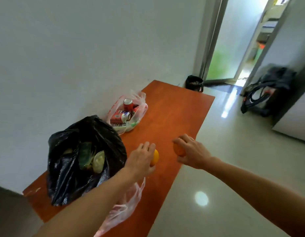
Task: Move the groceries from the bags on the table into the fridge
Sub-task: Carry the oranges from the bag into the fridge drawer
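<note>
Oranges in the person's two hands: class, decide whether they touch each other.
Apart. The head view shows a strip of table between the lighter orange held by the left hand and the darker orange held by the right hand.

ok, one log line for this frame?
left hand grips paler orange; right hand grips darker orange; black bag holds greens; clear bag holds cans
</note>
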`<action>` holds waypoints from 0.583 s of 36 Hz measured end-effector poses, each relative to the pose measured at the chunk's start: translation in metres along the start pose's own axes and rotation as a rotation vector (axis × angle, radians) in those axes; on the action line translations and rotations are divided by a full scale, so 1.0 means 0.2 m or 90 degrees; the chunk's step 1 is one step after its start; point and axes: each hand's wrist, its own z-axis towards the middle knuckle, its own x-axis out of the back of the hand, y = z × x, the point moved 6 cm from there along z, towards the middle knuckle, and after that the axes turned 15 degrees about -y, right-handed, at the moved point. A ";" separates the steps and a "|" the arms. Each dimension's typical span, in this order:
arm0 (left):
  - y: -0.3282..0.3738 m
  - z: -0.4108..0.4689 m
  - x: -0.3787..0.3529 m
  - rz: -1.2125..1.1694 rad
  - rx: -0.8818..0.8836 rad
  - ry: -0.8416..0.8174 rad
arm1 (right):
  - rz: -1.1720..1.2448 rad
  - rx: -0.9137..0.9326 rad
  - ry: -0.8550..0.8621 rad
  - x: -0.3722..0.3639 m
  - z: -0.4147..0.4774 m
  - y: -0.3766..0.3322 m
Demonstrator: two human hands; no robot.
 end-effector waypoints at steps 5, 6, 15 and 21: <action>0.40 0.29 0.21 0.036 -0.078 0.018 | -0.030 -0.086 0.039 0.17 -0.34 0.41; 0.50 0.34 0.26 0.042 -0.095 0.025 | -0.033 -0.111 0.043 0.20 -0.42 0.50; 1.54 0.88 0.51 0.061 -0.247 0.064 | -0.001 -0.296 0.090 0.39 -1.18 1.42; 2.18 1.18 0.59 0.096 -0.338 0.062 | 0.012 -0.398 0.125 0.41 -1.63 1.92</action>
